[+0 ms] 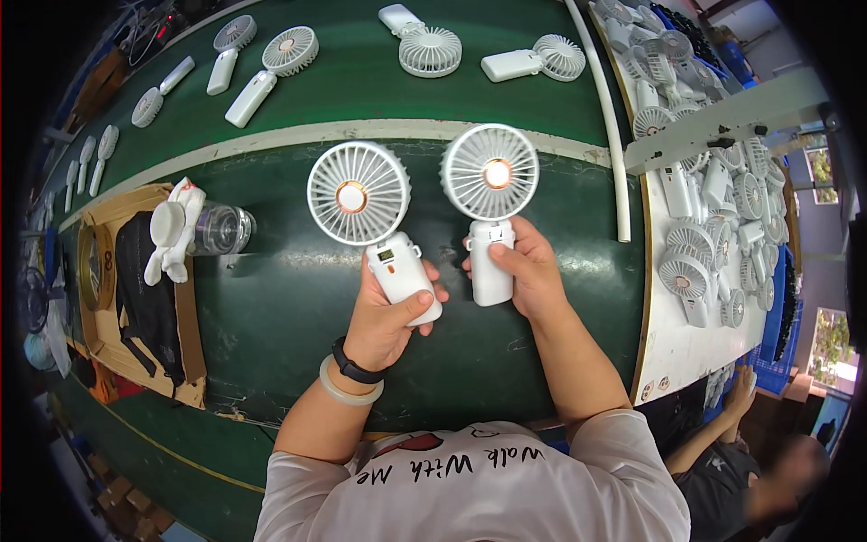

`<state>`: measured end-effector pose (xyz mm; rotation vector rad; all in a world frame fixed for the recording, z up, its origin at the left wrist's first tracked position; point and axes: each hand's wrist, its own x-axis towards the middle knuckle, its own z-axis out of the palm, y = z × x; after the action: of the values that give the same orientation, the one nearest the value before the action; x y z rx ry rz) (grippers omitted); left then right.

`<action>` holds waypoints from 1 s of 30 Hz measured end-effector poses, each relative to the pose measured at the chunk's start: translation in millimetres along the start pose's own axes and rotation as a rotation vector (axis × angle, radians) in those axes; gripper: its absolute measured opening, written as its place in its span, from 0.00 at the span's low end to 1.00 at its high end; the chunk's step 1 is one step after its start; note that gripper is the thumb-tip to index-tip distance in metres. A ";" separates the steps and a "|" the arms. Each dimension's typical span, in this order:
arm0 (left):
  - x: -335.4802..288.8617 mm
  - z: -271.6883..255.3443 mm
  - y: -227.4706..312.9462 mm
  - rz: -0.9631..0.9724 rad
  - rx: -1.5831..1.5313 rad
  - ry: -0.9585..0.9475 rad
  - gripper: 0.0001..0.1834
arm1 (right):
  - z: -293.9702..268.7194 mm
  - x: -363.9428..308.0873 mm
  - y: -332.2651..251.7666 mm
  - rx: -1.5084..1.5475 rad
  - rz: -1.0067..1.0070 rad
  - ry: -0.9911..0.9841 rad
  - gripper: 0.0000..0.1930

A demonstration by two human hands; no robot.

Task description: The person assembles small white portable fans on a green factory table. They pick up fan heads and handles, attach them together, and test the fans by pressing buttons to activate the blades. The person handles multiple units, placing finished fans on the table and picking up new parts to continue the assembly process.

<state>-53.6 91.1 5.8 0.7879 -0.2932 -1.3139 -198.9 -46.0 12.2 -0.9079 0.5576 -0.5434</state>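
My left hand (379,316) is closed around the handle of a white handheld fan (375,203). Its round grille has a copper-coloured ring at the hub, and a small dark display shows on the handle, with an orange button below. In my right hand (535,269) is a second white handheld fan (492,194) of the same kind, held upright with my thumb on its handle. The two fans are side by side and apart, above the dark green work surface (470,361). The left one leans to the left.
Several more fans lie on the green belt (352,81) beyond a pale rail (298,135). At left are a clear jar (224,229) with a white figure and a cardboard box (190,334) holding a black bag. Many fans crowd the white table (664,348) at right, near another person (722,479).
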 end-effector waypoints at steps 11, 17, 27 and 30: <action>-1.3 -4.5 -2.2 -0.043 0.091 -0.056 0.18 | 3.1 1.5 4.2 -0.018 -0.037 0.024 0.18; 1.0 0.5 0.0 -0.023 0.126 -0.077 0.18 | -2.7 3.9 5.7 -0.002 -0.004 0.028 0.18; -0.1 -0.4 -2.5 -0.044 0.067 -0.060 0.24 | -1.2 4.3 5.9 -0.016 -0.005 0.030 0.17; -0.2 -0.2 -4.3 -0.052 0.051 -0.070 0.27 | 1.4 4.5 5.1 -0.005 -0.032 0.053 0.17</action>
<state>-56.7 91.2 2.9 0.7979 -0.3646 -1.3893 -193.6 -45.6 7.7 -0.9105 0.5932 -0.5965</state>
